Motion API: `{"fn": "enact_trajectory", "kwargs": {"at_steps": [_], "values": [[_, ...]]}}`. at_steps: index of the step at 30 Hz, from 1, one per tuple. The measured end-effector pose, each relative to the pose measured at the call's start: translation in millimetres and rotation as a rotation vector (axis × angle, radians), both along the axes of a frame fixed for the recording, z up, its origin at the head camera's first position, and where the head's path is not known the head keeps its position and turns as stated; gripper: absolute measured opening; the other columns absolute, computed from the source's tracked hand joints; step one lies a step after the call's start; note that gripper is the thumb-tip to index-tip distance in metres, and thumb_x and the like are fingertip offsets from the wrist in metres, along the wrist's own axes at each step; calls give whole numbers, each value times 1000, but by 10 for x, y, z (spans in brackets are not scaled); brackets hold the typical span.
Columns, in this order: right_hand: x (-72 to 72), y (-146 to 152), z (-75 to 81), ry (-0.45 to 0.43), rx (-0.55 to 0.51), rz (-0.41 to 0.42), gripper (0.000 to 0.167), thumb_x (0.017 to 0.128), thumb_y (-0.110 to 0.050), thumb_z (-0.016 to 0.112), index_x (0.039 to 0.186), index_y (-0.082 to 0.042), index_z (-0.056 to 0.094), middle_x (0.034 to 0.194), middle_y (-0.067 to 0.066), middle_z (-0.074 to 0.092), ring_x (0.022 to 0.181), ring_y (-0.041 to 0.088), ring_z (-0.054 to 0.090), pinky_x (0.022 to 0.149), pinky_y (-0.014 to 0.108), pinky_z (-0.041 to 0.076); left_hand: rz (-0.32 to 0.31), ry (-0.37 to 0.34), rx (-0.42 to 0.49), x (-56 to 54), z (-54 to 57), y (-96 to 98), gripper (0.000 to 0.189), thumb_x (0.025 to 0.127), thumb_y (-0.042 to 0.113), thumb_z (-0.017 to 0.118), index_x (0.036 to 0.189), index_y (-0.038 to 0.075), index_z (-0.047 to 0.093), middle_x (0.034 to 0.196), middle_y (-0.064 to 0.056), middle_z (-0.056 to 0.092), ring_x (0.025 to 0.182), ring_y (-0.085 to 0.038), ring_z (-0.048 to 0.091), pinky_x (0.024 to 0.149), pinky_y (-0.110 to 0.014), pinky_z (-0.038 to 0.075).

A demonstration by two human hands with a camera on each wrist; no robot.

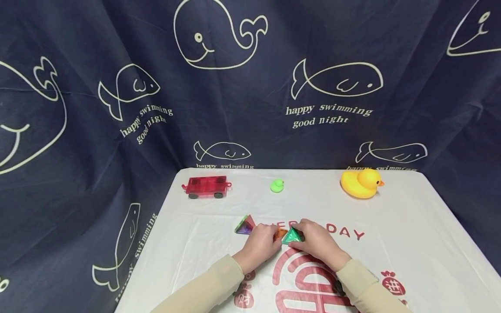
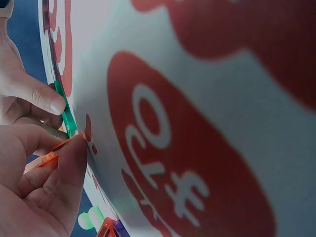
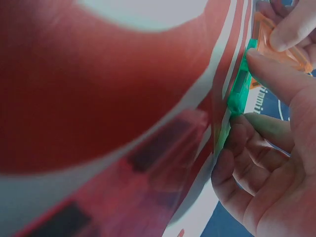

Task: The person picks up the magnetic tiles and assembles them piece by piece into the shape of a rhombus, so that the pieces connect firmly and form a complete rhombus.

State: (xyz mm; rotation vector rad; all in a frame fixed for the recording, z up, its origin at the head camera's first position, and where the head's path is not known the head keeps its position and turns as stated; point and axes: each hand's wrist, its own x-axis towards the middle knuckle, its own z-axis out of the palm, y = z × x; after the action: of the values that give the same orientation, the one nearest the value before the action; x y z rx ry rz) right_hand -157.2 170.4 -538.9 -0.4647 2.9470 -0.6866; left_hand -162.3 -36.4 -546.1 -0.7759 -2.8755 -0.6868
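In the head view my left hand [image 1: 260, 245] pinches a translucent orange tile [image 1: 280, 233], mostly covered by the fingers. The left wrist view shows this orange tile [image 2: 47, 159] between thumb and fingers. My right hand [image 1: 318, 243] grips a translucent green triangular tile [image 1: 292, 236] by its right side. In the right wrist view the edges of the green tile [image 3: 240, 81] and the orange tile [image 3: 266, 42] meet, close over the tabletop. Just left of my left hand stands a small pyramid [image 1: 244, 225] of purple, red and green tiles.
At the back of the white table [image 1: 156, 269] are a red wheeled cart [image 1: 206, 186], a small green duck [image 1: 277, 186] and a large yellow duck [image 1: 361, 183]. A translucent red piece [image 3: 143, 173] lies near my right wrist. A navy curtain [image 1: 250, 108] hangs behind.
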Motion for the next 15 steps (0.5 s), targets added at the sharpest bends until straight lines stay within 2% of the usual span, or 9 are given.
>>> {"fn": "enact_trajectory", "kwargs": {"at_steps": [2, 9, 15], "values": [[0, -22, 0, 2, 0, 3, 60, 79, -36, 92, 127, -4, 73, 96, 1, 65, 78, 15, 54, 78, 38, 53, 3, -7, -6, -3, -2, 5, 11, 86, 16, 77, 80, 13, 68, 62, 9, 54, 54, -6, 45, 51, -21, 36], [7, -61, -13, 23, -9, 2, 62, 78, -35, 93, 127, -3, 73, 113, 9, 70, 91, 19, 63, 90, 44, 55, -11, 17, -10, -12, -1, 25, 10, 86, 15, 77, 82, 11, 69, 62, 8, 55, 55, -6, 45, 52, -22, 37], [7, -122, -25, 34, -35, 12, 57, 79, -34, 93, 122, -1, 74, 114, 10, 72, 95, 22, 67, 91, 45, 55, -10, 46, -25, -48, -9, 37, 13, 89, 16, 77, 79, 12, 68, 64, 6, 58, 56, -7, 48, 53, -24, 40]]}}
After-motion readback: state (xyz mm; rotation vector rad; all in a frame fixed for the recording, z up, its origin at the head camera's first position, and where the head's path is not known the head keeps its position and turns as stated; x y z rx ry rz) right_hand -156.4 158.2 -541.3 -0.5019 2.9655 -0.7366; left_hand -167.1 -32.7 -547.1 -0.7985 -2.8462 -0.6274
